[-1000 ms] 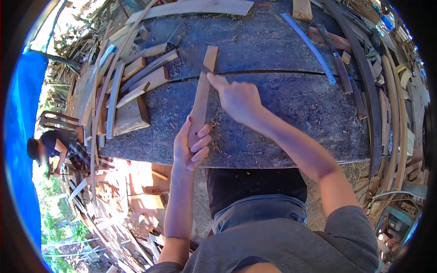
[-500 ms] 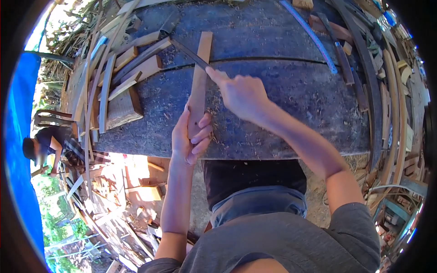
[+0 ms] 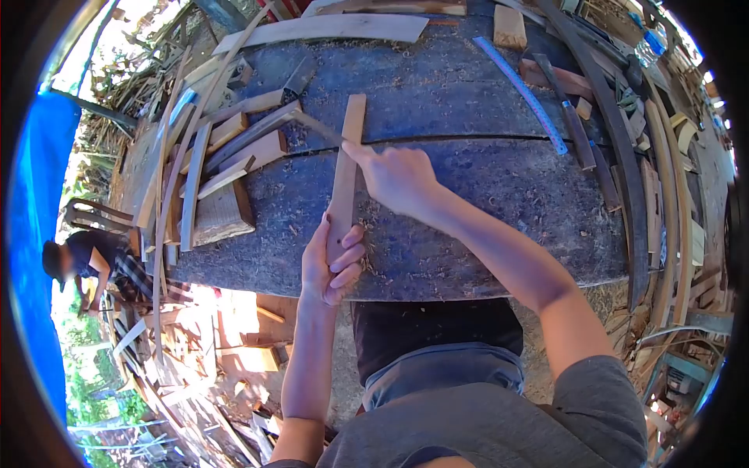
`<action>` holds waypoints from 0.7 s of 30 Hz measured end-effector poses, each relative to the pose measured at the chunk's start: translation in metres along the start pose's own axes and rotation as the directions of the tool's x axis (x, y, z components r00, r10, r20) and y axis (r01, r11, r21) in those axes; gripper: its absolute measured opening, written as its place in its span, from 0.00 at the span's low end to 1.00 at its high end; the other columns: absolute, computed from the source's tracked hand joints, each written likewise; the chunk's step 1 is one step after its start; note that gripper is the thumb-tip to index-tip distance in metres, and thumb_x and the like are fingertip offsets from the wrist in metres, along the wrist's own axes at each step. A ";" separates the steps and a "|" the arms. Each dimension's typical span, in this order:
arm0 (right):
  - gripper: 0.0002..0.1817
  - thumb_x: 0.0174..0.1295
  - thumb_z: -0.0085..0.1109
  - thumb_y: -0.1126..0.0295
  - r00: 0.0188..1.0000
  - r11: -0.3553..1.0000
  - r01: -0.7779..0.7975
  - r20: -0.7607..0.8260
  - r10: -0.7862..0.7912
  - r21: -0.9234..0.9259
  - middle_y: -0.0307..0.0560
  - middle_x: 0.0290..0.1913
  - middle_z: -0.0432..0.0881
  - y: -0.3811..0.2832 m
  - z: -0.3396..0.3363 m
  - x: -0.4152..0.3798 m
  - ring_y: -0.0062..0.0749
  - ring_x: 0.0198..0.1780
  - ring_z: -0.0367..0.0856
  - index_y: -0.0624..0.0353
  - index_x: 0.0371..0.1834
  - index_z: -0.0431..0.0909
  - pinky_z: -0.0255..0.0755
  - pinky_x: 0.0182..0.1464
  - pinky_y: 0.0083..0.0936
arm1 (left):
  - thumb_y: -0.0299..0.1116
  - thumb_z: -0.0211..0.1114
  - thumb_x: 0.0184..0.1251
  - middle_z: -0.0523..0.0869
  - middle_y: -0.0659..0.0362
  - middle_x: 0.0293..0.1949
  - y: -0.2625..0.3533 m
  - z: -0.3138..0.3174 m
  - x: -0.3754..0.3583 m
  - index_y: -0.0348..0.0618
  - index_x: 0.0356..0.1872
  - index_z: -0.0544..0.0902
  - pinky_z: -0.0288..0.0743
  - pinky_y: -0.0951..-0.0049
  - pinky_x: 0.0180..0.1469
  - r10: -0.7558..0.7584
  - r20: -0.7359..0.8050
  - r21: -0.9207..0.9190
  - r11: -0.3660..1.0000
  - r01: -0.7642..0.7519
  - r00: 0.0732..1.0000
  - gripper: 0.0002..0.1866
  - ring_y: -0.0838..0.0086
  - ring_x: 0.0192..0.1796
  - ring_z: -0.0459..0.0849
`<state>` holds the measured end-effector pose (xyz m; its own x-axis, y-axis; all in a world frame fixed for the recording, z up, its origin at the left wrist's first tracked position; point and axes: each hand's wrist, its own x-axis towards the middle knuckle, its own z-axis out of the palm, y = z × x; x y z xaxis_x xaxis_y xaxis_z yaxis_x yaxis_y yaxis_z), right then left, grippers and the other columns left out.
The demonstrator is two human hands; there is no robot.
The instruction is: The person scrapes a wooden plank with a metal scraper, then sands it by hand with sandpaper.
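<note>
A narrow flat wooden piece point(image 3: 349, 168) with a small dark hole near its lower end points away from me over the dark worktable point(image 3: 484, 203). My left hand point(image 3: 335, 257) is wrapped round its lower end. Above and to the right, my right hand point(image 3: 394, 175) is closed on a long dark tool, perhaps a file point(image 3: 318, 126), with the index finger stretched along it. The tool slants up to the left across the upper part of the wood. Its handle is hidden in the hand.
Wood offcuts point(image 3: 222, 210) and strips lie at the left. A blue ruler point(image 3: 523, 93), a wooden block point(image 3: 509, 28) and long dark bars point(image 3: 616, 140) are at the right. Shavings dot the table. Another person point(image 3: 101, 261) bends down at the far left.
The view has shifted, so the table and both hands appear lower. My right hand and the tool have moved slightly left against the wood. My left hand keeps its hold.
</note>
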<state>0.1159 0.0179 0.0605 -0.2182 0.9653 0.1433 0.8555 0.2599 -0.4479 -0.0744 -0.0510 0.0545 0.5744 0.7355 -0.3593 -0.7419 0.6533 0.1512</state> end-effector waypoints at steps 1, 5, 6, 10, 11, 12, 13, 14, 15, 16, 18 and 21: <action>0.26 0.68 0.48 0.68 1.000 1.000 0.005 -0.014 -0.005 -0.007 0.51 0.38 0.89 0.008 0.008 0.020 0.46 0.34 0.89 0.43 0.70 0.73 0.82 0.36 0.44 | 0.44 0.43 0.84 0.66 0.57 0.33 0.002 0.001 0.002 0.37 0.63 0.61 0.61 0.84 0.07 -0.009 -0.004 -0.051 0.999 0.009 1.000 0.21 0.83 0.17 0.63; 0.26 0.68 0.48 0.68 0.994 0.991 -0.088 -0.081 0.080 -0.100 0.49 0.40 0.89 0.019 0.016 0.051 0.44 0.34 0.90 0.43 0.70 0.72 0.82 0.36 0.41 | 0.44 0.43 0.84 0.66 0.57 0.34 0.006 0.004 -0.002 0.37 0.64 0.61 0.62 0.84 0.07 0.009 0.003 -0.022 1.000 -0.009 1.000 0.21 0.83 0.17 0.62; 0.25 0.67 0.47 0.69 0.993 0.990 -0.121 -0.004 0.121 -0.076 0.48 0.43 0.89 0.014 0.008 0.040 0.44 0.38 0.90 0.44 0.69 0.73 0.83 0.39 0.41 | 0.44 0.43 0.84 0.66 0.57 0.34 0.008 0.003 -0.003 0.38 0.64 0.61 0.62 0.84 0.07 0.001 0.024 0.002 1.000 -0.001 1.000 0.21 0.83 0.17 0.62; 0.27 0.68 0.45 0.69 0.993 0.997 -0.023 0.118 0.031 -0.068 0.48 0.44 0.89 -0.009 -0.010 -0.033 0.45 0.37 0.90 0.43 0.72 0.69 0.83 0.41 0.42 | 0.44 0.43 0.84 0.66 0.57 0.33 0.009 -0.004 -0.004 0.40 0.64 0.62 0.63 0.84 0.08 -0.005 0.033 0.062 0.998 0.003 0.999 0.20 0.83 0.17 0.62; 0.29 0.68 0.45 0.69 0.991 0.996 0.014 0.134 -0.001 -0.091 0.48 0.45 0.89 -0.010 -0.010 -0.042 0.46 0.37 0.90 0.43 0.74 0.67 0.83 0.41 0.42 | 0.44 0.43 0.84 0.66 0.57 0.33 0.007 -0.004 -0.003 0.40 0.64 0.62 0.63 0.84 0.08 -0.008 0.028 0.053 0.999 0.007 1.000 0.20 0.83 0.17 0.62; 0.30 0.68 0.45 0.70 0.996 0.996 0.008 0.088 0.001 -0.092 0.49 0.45 0.89 0.002 -0.002 -0.031 0.45 0.39 0.90 0.42 0.76 0.65 0.84 0.42 0.43 | 0.44 0.43 0.84 0.66 0.57 0.33 0.005 -0.003 -0.003 0.41 0.64 0.62 0.63 0.84 0.08 -0.007 0.009 0.052 0.999 0.007 1.000 0.20 0.83 0.17 0.62; 0.30 0.68 0.45 0.69 0.999 0.994 -0.036 0.019 0.038 -0.101 0.50 0.47 0.89 0.019 0.009 -0.011 0.47 0.37 0.90 0.41 0.75 0.66 0.84 0.41 0.45 | 0.44 0.43 0.84 0.66 0.57 0.33 0.004 -0.001 -0.003 0.41 0.64 0.62 0.63 0.84 0.08 -0.003 -0.003 0.056 0.998 0.003 1.000 0.20 0.83 0.17 0.62; 0.29 0.69 0.45 0.69 0.996 0.991 -0.078 -0.058 0.072 -0.109 0.51 0.50 0.88 0.033 0.013 0.011 0.50 0.35 0.89 0.40 0.75 0.67 0.84 0.39 0.46 | 0.44 0.43 0.84 0.66 0.57 0.33 0.003 0.002 -0.004 0.41 0.64 0.62 0.63 0.84 0.08 -0.002 0.001 0.061 0.998 0.002 1.000 0.20 0.83 0.17 0.62; 0.29 0.69 0.45 0.69 0.996 0.991 -0.076 -0.064 0.069 -0.109 0.51 0.50 0.88 0.040 0.009 0.030 0.50 0.35 0.89 0.40 0.75 0.67 0.84 0.39 0.46 | 0.45 0.43 0.84 0.66 0.57 0.33 0.003 0.005 -0.004 0.41 0.64 0.62 0.63 0.84 0.08 0.007 0.003 0.102 0.995 -0.007 1.000 0.20 0.83 0.17 0.63; 0.29 0.69 0.44 0.69 0.991 0.985 -0.133 0.008 0.135 -0.113 0.51 0.49 0.88 0.044 0.004 0.047 0.49 0.36 0.90 0.40 0.75 0.67 0.84 0.39 0.46 | 0.45 0.44 0.84 0.66 0.57 0.33 0.003 0.007 -0.005 0.40 0.64 0.62 0.63 0.84 0.08 0.017 0.005 0.143 0.990 -0.018 1.000 0.21 0.83 0.17 0.63; 0.29 0.69 0.43 0.70 0.982 0.979 -0.157 0.082 0.168 -0.127 0.53 0.43 0.89 0.038 -0.005 0.050 0.50 0.36 0.90 0.40 0.75 0.67 0.84 0.40 0.45 | 0.45 0.44 0.84 0.66 0.57 0.33 0.006 0.007 -0.007 0.40 0.65 0.62 0.62 0.84 0.07 0.001 0.015 0.108 0.994 -0.003 1.000 0.21 0.83 0.17 0.63; 0.29 0.70 0.44 0.68 0.997 0.993 0.000 -0.075 -0.009 -0.119 0.55 0.38 0.89 0.019 0.017 -0.007 0.49 0.36 0.90 0.39 0.76 0.66 0.84 0.40 0.44 | 0.45 0.44 0.84 0.66 0.57 0.33 0.013 0.003 -0.003 0.41 0.65 0.62 0.62 0.84 0.07 -0.018 0.025 0.057 0.998 0.017 1.000 0.21 0.83 0.17 0.63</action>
<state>0.1254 0.0167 0.0363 -0.1899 0.9583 0.2135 0.9054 0.2550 -0.3395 -0.0849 -0.0438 0.0604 0.5966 0.7276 -0.3386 -0.7110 0.6749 0.1974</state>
